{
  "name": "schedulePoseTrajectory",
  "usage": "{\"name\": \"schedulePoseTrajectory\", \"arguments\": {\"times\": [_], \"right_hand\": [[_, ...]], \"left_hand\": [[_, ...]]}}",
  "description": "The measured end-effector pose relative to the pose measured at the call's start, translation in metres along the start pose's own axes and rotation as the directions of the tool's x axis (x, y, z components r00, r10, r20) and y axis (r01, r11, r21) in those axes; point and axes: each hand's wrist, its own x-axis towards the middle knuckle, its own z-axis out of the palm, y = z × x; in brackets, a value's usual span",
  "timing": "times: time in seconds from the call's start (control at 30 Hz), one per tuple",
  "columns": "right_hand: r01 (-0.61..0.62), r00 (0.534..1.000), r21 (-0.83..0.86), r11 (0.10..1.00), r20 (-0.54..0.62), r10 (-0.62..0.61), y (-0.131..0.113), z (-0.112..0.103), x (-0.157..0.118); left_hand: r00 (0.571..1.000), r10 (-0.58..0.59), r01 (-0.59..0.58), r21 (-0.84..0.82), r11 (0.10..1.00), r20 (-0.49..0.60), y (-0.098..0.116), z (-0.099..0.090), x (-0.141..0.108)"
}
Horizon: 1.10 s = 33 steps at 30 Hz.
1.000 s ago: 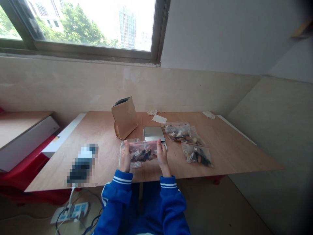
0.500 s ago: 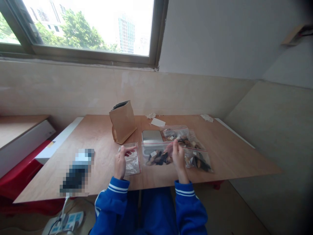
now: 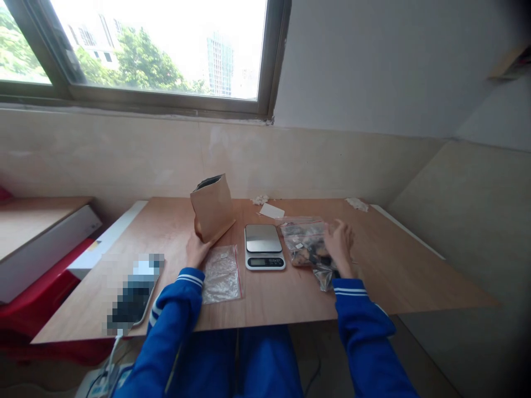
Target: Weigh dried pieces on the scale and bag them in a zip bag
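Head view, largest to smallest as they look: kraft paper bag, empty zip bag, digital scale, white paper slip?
1. Unsure: the kraft paper bag and the empty zip bag look alike, and the zip bag lies nearer the camera.
2. The digital scale.
3. The white paper slip, clearly smallest.

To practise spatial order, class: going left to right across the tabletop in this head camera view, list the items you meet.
Pixelated, blurred object → clear plastic zip bag → digital kitchen scale → zip bag of dark pieces
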Motion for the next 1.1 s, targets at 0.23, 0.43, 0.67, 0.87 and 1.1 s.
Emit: {"name": "schedulePoseTrajectory", "arguments": {"times": [0.23, 0.43, 0.67, 0.87, 1.1], "right_hand": [[0.473, 0.833, 0.403, 0.783, 0.084, -0.547, -0.123, -0.029, -0.04], [0.702, 0.54, 0.361, 0.613, 0.291, -0.79, -0.196, -0.029, -0.074], [0.761, 0.544, 0.21, 0.614, 0.312, -0.779, -0.194, -0.02, -0.092], [0.74, 0.431, 0.368, 0.562, 0.382, -0.818, -0.19, -0.028, -0.095], [0.338, 0.331, 0.691, 0.639, 0.548, -0.768, -0.186, 0.01, -0.102]], "left_hand": [[0.999, 0.049, -0.049, -0.014, 0.999, 0.019, -0.012, 0.002, -0.004], [0.993, 0.111, -0.093, -0.27, 0.958, 0.05, -0.002, 0.0, -0.018], [0.989, 0.144, -0.144, -0.199, 0.969, -0.013, -0.004, 0.001, -0.019], [0.993, 0.112, -0.118, -0.199, 0.973, -0.042, -0.005, 0.0, -0.021], [0.977, 0.207, -0.196, -0.182, 0.964, 0.046, -0.011, 0.001, -0.021]]}}
